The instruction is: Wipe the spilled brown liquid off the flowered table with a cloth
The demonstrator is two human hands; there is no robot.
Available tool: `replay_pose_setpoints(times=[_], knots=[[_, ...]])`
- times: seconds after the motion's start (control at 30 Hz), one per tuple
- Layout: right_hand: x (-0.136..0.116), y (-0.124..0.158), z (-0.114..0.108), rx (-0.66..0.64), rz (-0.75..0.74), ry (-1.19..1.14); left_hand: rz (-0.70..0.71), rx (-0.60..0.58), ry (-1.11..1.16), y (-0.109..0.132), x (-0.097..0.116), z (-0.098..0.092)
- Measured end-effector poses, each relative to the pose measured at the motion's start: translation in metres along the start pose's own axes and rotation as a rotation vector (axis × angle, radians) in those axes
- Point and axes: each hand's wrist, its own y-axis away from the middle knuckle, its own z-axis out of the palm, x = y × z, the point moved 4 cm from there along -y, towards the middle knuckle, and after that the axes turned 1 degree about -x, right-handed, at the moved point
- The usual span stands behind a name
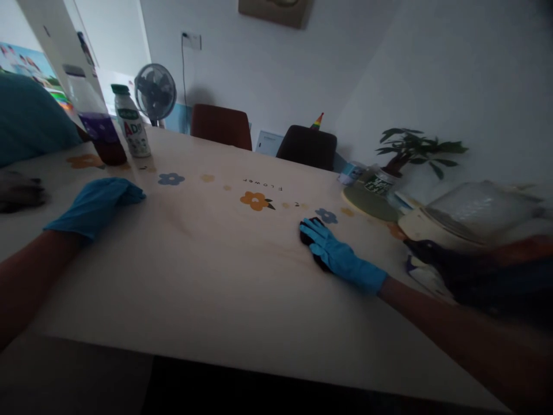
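Observation:
My right hand (339, 253), in a blue glove, presses a dark cloth (320, 262) onto the pale tabletop (207, 300). Its fingers lie over the cloth, which shows at their tips and below the palm. The cloth is beside a printed blue flower. My left hand (108, 196), gloved in the same blue, rests on the left part of the table with its fingers extended to the right and close together. No object shows in it. Beyond it stand a bottle with a purple label (97, 124) and a white green-capped bottle (132, 129).
At the right are a potted plant (382, 180) on a green mat (360, 202), a pale container (436, 227) under clear plastic, and a blurred dark item (488, 276). Two chairs (221, 125) and a fan (155, 92) stand beyond the table. A teal-covered shape (34, 121) is at left.

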Motion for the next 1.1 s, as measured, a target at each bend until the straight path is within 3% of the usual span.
replay_pose_setpoints(times=[0.2, 0.43, 0.6, 0.83, 1.1], knots=[[-0.036, -0.008, 0.018, 0.006, -0.109, -0.051, -0.059, -0.01, 0.098, 0.002, 0.01, 0.0], [-0.105, -0.05, 0.022, -0.057, -0.357, -0.133, -0.347, 0.049, 0.49, 0.008, 0.02, 0.005], [-0.159, -0.099, 0.028, -0.141, -0.56, -0.218, -0.374, 0.094, 0.638, 0.005, 0.016, 0.009], [-0.224, -0.175, 0.05, -0.196, -0.708, -0.258, -0.357, 0.068, 0.649, 0.002, 0.011, 0.009], [-0.293, -0.28, 0.073, -0.223, -0.649, -0.098, -0.352, 0.075, 0.694, 0.0, 0.009, 0.011]])
